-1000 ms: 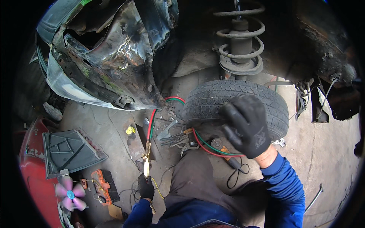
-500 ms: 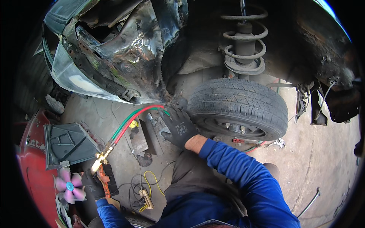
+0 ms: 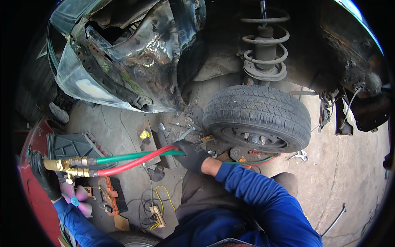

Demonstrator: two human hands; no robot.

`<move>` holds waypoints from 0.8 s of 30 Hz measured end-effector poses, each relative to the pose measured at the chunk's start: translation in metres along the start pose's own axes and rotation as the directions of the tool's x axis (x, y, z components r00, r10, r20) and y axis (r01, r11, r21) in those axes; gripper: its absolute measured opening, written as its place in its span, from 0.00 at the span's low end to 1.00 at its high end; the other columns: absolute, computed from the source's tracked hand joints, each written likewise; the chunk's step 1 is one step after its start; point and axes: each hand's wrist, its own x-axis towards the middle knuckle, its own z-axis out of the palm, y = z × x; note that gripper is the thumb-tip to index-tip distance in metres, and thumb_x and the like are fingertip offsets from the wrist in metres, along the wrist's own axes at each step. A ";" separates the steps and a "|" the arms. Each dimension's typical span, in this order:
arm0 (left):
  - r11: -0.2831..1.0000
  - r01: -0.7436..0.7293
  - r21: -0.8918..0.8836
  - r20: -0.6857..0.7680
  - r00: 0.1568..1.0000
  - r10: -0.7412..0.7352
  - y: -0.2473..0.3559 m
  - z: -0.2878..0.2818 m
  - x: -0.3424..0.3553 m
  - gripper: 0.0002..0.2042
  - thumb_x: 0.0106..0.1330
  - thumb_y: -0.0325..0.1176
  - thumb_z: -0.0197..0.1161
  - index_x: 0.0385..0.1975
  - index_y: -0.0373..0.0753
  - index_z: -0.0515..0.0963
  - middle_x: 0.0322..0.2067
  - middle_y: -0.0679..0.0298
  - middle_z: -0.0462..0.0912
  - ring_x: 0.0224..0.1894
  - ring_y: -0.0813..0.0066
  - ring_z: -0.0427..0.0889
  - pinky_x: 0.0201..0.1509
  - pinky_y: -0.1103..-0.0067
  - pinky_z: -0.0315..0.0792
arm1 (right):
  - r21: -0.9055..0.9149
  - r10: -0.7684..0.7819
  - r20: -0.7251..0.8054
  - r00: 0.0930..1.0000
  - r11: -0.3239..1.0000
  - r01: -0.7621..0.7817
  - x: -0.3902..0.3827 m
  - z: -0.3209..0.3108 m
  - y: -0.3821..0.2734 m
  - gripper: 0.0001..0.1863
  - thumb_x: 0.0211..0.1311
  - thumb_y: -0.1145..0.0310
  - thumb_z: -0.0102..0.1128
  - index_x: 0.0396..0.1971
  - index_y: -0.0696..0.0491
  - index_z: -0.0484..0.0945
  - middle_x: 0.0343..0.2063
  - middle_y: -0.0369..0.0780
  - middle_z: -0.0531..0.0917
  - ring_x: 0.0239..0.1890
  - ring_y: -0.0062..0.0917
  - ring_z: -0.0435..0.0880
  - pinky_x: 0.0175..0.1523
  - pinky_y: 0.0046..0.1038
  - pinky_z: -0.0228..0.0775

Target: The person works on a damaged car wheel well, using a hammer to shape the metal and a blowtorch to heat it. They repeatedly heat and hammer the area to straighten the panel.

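My left hand [image 3: 44, 177], in a dark glove, grips a brass gas torch [image 3: 61, 165] by its handle end at the far left, in front of a red body panel [image 3: 29, 193]. A green hose [image 3: 119, 158] and a red hose [image 3: 131, 164] run from the torch's fittings to the right. My right hand [image 3: 191, 156], gloved too, is closed around both hoses in front of my knees. Beyond it the hoses lie on the floor below a car wheel [image 3: 255, 113]. The torch's tip is hidden by my left hand.
Cut, scorched car bodywork [image 3: 152, 70] hangs at the upper left; a coil spring strut [image 3: 265, 51] stands above the wheel. A pink fan [image 3: 74, 201], an orange and black toolbox [image 3: 116, 197], a power strip [image 3: 157, 216] and cables lie at the lower left. A metal bar [image 3: 335, 219] lies right.
My left hand has swung the torch left and up, so it now lies nearly level. The hoses are pulled straighter. My right hand has dropped slightly and closed around them.
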 end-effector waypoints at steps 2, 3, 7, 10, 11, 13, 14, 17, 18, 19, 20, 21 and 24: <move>0.997 -0.076 -0.002 0.020 0.997 0.076 0.023 0.020 0.023 0.30 0.66 0.13 0.61 0.71 0.35 0.74 0.67 0.50 0.80 0.73 0.45 0.75 0.80 0.51 0.65 | 0.078 0.105 -0.157 0.982 0.993 -0.094 -0.012 -0.043 -0.007 0.18 0.76 0.60 0.62 0.57 0.54 0.82 0.45 0.55 0.86 0.51 0.57 0.86 0.55 0.49 0.77; 0.997 -0.081 0.008 0.016 0.997 0.081 0.039 0.032 0.033 0.31 0.66 0.14 0.61 0.72 0.36 0.74 0.66 0.50 0.80 0.71 0.45 0.77 0.78 0.52 0.67 | 0.090 0.179 -0.223 0.958 0.983 -0.162 -0.021 -0.069 -0.015 0.17 0.76 0.60 0.61 0.57 0.55 0.82 0.44 0.55 0.86 0.50 0.56 0.86 0.54 0.48 0.77; 0.980 0.000 -0.198 0.008 1.000 0.001 0.114 0.076 0.068 0.30 0.69 0.19 0.64 0.73 0.37 0.73 0.65 0.50 0.81 0.66 0.45 0.79 0.72 0.54 0.71 | 0.103 0.229 -0.351 0.908 0.973 -0.205 -0.070 -0.161 -0.070 0.18 0.77 0.59 0.63 0.55 0.57 0.81 0.41 0.53 0.87 0.44 0.48 0.88 0.51 0.45 0.77; 0.940 -0.073 -0.334 -0.020 0.997 0.070 0.161 0.089 0.089 0.27 0.74 0.26 0.66 0.73 0.36 0.71 0.64 0.50 0.81 0.63 0.43 0.79 0.69 0.54 0.73 | -0.047 0.458 -0.088 0.885 0.885 -0.463 -0.118 -0.206 -0.098 0.24 0.72 0.55 0.69 0.58 0.56 0.81 0.41 0.52 0.86 0.45 0.45 0.88 0.52 0.43 0.78; 0.927 -0.120 -0.355 -0.042 0.993 0.113 0.176 0.090 0.094 0.28 0.72 0.27 0.67 0.72 0.36 0.72 0.62 0.49 0.82 0.62 0.43 0.79 0.68 0.53 0.73 | -0.098 0.547 0.013 0.837 0.834 -0.543 -0.130 -0.214 -0.102 0.30 0.70 0.52 0.73 0.63 0.56 0.79 0.45 0.54 0.86 0.48 0.47 0.87 0.55 0.42 0.78; 0.921 -0.165 -0.352 0.040 0.981 0.191 0.208 0.084 0.101 0.29 0.69 0.30 0.69 0.70 0.36 0.74 0.57 0.48 0.81 0.58 0.42 0.79 0.66 0.52 0.72 | -0.272 0.330 -0.255 0.909 0.877 -0.395 -0.152 -0.213 -0.108 0.40 0.64 0.49 0.77 0.69 0.56 0.75 0.54 0.55 0.83 0.57 0.51 0.83 0.63 0.46 0.74; 0.905 -0.158 -0.394 0.093 0.973 0.211 0.226 0.080 0.105 0.29 0.65 0.32 0.70 0.69 0.35 0.76 0.52 0.49 0.80 0.55 0.43 0.79 0.63 0.52 0.72 | -0.354 0.277 -0.367 0.888 0.841 -0.409 -0.159 -0.212 -0.109 0.45 0.62 0.48 0.78 0.73 0.56 0.73 0.59 0.56 0.81 0.61 0.52 0.81 0.67 0.48 0.72; 0.816 -0.277 -0.507 0.084 0.927 0.367 0.290 0.069 0.125 0.30 0.58 0.32 0.72 0.64 0.36 0.79 0.48 0.51 0.80 0.49 0.46 0.80 0.58 0.52 0.75 | -0.685 0.042 -0.335 0.941 0.675 -0.274 -0.175 -0.214 -0.119 0.57 0.52 0.52 0.85 0.78 0.60 0.64 0.73 0.57 0.69 0.73 0.56 0.70 0.78 0.55 0.60; 0.778 -0.332 -0.534 0.061 0.902 0.427 0.311 0.064 0.133 0.32 0.53 0.31 0.73 0.62 0.36 0.80 0.46 0.53 0.80 0.46 0.49 0.81 0.54 0.54 0.77 | -0.743 0.012 -0.304 0.953 0.623 -0.245 -0.176 -0.211 -0.124 0.55 0.53 0.50 0.82 0.78 0.55 0.66 0.73 0.56 0.70 0.73 0.57 0.71 0.77 0.62 0.59; 0.715 -0.356 -0.602 0.019 0.889 0.458 0.334 0.061 0.142 0.31 0.50 0.31 0.73 0.60 0.37 0.81 0.42 0.56 0.81 0.44 0.52 0.82 0.51 0.56 0.77 | -0.725 -0.002 -0.232 0.973 0.667 -0.171 -0.174 -0.207 -0.127 0.54 0.54 0.50 0.81 0.79 0.54 0.66 0.73 0.56 0.70 0.72 0.57 0.71 0.77 0.63 0.58; 0.668 -0.374 -0.643 0.030 0.860 0.510 0.355 0.055 0.150 0.29 0.52 0.33 0.72 0.59 0.39 0.81 0.38 0.59 0.82 0.42 0.56 0.83 0.48 0.58 0.76 | -0.704 -0.011 -0.159 0.987 0.703 -0.105 -0.171 -0.202 -0.130 0.53 0.56 0.49 0.80 0.79 0.53 0.66 0.72 0.56 0.70 0.72 0.57 0.71 0.77 0.64 0.58; 0.610 -0.393 -0.688 0.022 0.829 0.559 0.377 0.050 0.157 0.27 0.55 0.35 0.71 0.58 0.41 0.82 0.36 0.61 0.82 0.40 0.60 0.83 0.46 0.61 0.76 | -0.676 -0.026 -0.082 0.996 0.736 -0.036 -0.167 -0.198 -0.132 0.52 0.57 0.49 0.79 0.79 0.51 0.66 0.72 0.57 0.71 0.72 0.56 0.71 0.77 0.64 0.57; 0.481 -0.440 -0.759 -0.001 0.738 0.675 0.420 0.035 0.181 0.27 0.57 0.34 0.71 0.60 0.41 0.81 0.37 0.63 0.83 0.36 0.62 0.83 0.44 0.64 0.76 | -0.579 0.102 0.028 0.994 0.813 -0.067 -0.154 -0.181 -0.128 0.44 0.65 0.50 0.72 0.79 0.47 0.68 0.67 0.54 0.75 0.62 0.51 0.80 0.67 0.56 0.71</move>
